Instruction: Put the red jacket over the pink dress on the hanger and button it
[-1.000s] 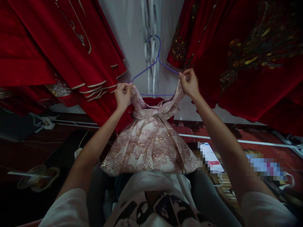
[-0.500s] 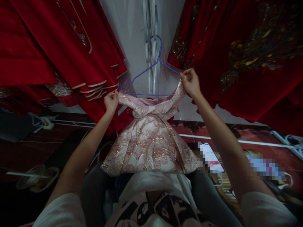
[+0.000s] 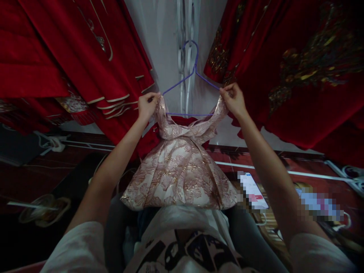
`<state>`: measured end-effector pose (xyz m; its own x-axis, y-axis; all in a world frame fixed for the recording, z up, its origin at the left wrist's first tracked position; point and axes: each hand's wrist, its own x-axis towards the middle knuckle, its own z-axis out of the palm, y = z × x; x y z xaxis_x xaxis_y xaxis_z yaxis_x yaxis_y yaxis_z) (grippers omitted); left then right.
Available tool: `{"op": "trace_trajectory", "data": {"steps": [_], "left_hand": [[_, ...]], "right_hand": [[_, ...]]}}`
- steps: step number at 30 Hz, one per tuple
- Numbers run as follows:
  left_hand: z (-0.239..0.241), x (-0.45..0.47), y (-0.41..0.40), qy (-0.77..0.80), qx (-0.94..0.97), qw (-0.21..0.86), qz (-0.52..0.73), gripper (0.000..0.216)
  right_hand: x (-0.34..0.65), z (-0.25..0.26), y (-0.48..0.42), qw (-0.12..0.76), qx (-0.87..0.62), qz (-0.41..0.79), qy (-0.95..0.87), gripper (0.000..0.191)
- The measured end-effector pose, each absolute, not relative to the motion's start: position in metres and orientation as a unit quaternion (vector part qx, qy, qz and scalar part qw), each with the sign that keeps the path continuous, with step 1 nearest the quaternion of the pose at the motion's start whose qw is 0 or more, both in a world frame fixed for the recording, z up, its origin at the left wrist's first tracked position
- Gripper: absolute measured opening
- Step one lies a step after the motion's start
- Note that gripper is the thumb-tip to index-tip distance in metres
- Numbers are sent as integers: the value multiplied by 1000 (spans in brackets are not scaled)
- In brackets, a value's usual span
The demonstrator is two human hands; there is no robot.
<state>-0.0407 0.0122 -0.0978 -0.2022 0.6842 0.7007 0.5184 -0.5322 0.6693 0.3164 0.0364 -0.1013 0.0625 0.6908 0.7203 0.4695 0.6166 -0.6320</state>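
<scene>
A small pink and gold brocade dress (image 3: 179, 170) lies spread over my lap, its neckline away from me. The purple hanger (image 3: 182, 80) hangs by its hook at a white metal rack (image 3: 182, 57), and both its shoulders are inside the dress's straps. My left hand (image 3: 148, 106) pinches the left strap at the hanger's left end. At the other end, my right hand (image 3: 233, 99) pinches the right strap against the hanger. The hanger's lower bar crosses just above the neckline.
Red garments with gold trim (image 3: 113, 76) hang on the left, and a red embroidered garment (image 3: 298, 83) hangs on the right. A lit phone (image 3: 254, 191) lies by my right thigh, with a blurred second screen (image 3: 321, 203) beyond. At left stands a clear cup with a straw (image 3: 44, 210).
My left hand has moved right and up, bringing the left strap over the hanger's left end. My right hand stays on the right strap. The view has shifted slightly.
</scene>
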Motion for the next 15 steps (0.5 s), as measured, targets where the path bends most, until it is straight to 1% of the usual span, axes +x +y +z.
{"op": "trace_trajectory", "data": {"steps": [3, 5, 6, 7, 9, 11, 13, 15], "left_hand": [[-111, -50, 9, 486, 601, 120, 623, 39], [-135, -62, 1, 513, 557, 163, 633, 45], [-149, -67, -6, 530, 547, 196, 618, 46], [-164, -73, -14, 548, 545, 214, 597, 46], [-191, -81, -31, 571, 585, 176, 549, 35], [-208, -87, -45, 580, 636, 154, 485, 33], [-211, -92, -50, 582, 651, 181, 453, 33], [-203, -97, -48, 582, 625, 235, 464, 28]], "right_hand": [[321, -102, 40, 589, -426, 113, -677, 55], [322, -102, 42, 590, -426, 120, -675, 57], [322, -103, 43, 591, -427, 122, -674, 57], [321, -103, 44, 591, -428, 124, -673, 58], [320, -103, 45, 589, -431, 126, -672, 58], [320, -103, 46, 584, -436, 126, -673, 58], [320, -102, 47, 580, -439, 126, -675, 58], [321, -101, 47, 575, -440, 126, -678, 58]]}}
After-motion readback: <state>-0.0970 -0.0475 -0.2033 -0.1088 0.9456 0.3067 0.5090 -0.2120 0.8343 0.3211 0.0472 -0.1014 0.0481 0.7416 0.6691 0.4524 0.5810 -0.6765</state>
